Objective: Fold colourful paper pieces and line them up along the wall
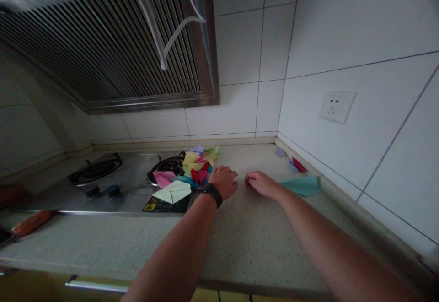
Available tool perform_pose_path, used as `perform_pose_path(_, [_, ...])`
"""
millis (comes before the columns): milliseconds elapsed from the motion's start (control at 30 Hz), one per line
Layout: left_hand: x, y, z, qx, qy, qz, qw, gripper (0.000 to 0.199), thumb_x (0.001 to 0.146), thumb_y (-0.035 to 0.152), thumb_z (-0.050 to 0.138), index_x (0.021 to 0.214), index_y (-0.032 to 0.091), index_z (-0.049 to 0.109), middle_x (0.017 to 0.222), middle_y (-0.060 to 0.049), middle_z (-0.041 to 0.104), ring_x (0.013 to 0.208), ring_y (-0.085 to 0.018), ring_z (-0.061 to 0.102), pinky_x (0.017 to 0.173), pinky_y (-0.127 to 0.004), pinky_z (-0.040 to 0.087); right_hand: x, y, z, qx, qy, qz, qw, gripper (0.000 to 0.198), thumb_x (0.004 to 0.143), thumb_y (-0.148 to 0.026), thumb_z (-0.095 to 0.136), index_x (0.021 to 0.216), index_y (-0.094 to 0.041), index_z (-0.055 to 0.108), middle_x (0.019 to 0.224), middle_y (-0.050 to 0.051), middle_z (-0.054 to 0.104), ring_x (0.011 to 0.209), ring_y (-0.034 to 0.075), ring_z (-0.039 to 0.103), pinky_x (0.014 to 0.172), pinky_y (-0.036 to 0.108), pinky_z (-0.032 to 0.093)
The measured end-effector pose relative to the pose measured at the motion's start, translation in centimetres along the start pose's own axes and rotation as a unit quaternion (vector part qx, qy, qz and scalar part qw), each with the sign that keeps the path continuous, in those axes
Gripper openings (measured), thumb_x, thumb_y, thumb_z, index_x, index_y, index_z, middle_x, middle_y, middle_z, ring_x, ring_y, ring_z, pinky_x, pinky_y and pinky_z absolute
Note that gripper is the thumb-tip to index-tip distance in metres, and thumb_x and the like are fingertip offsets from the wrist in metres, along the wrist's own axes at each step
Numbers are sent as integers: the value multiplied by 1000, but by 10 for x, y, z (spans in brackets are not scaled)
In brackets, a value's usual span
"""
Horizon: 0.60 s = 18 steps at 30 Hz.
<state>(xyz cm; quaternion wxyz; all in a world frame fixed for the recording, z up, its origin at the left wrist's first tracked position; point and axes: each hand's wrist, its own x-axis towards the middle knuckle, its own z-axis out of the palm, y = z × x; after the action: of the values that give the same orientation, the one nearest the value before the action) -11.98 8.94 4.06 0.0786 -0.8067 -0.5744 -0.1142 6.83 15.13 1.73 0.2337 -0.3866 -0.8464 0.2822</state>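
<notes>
My left hand (224,180), with a black watch on its wrist, lies over the countertop at the right side of a heap of folded coloured papers (190,159). Its fingers are apart and no object shows in them. My right hand (261,184) is closed just above or on the counter, a small gap away from the left, with no object showing. A pale green folded paper plane (174,192) and a pink folded paper (163,178) lie left of my left wrist. Behind my right forearm is a teal paper (303,186).
The heap covers part of the right burner (164,167) of a gas stove (132,192). Red and purple folded papers (297,164) lie by the right wall. A range hood (151,105) with a white cable (151,18) hangs above. An orange-handled item (34,223) is at left.
</notes>
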Motion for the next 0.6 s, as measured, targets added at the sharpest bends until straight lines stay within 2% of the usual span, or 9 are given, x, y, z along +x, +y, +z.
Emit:
perform_pose_path(67, [-1,-16,5,49,33,-88,994,42,81,45,49,114,20,59,122,-14,52,121,-34,37,100,-50,26,1,1,1,0,-14,10,1000,24,70,-14,42,70,-16,66,67,2,64,63,14,55,61,24,38])
perform_pose_path(100, [-1,-24,8,66,26,-137,988,47,80,49,48,113,17,59,125,-17,50,123,-37,34,100,-53,24,2,2,2,1,-19,13,1000,25,70,-13,42,71,-16,67,68,3,65,63,14,56,62,25,38])
perform_pose_path(167, [-1,-37,13,78,-1,-187,979,56,79,57,44,115,15,58,131,-19,45,126,-39,30,100,-55,20,3,3,3,3,-25,15,1000,26,69,-12,42,72,-16,68,71,3,67,65,14,57,63,25,39])
perform_pose_path(267, [-1,-49,19,73,-31,-197,977,62,80,62,37,120,17,55,137,-17,41,128,-39,27,102,-56,17,3,3,3,10,-34,15,999,28,69,-11,42,74,-17,69,73,4,68,67,14,59,64,25,41])
perform_pose_path(433, [0,-52,25,59,-50,-183,980,59,83,60,32,123,21,52,142,-12,38,132,-38,20,103,-58,13,0,-3,2,15,-33,14,999,28,69,-9,43,75,-17,69,76,4,69,69,14,61,65,24,42])
perform_pose_path(600, [0,-51,26,46,-66,-160,984,54,86,56,30,120,20,53,137,-12,45,133,-37,19,102,-61,11,0,-4,1,6,-34,10,999,27,70,-9,44,75,-17,70,76,3,69,70,14,61,65,24,42])
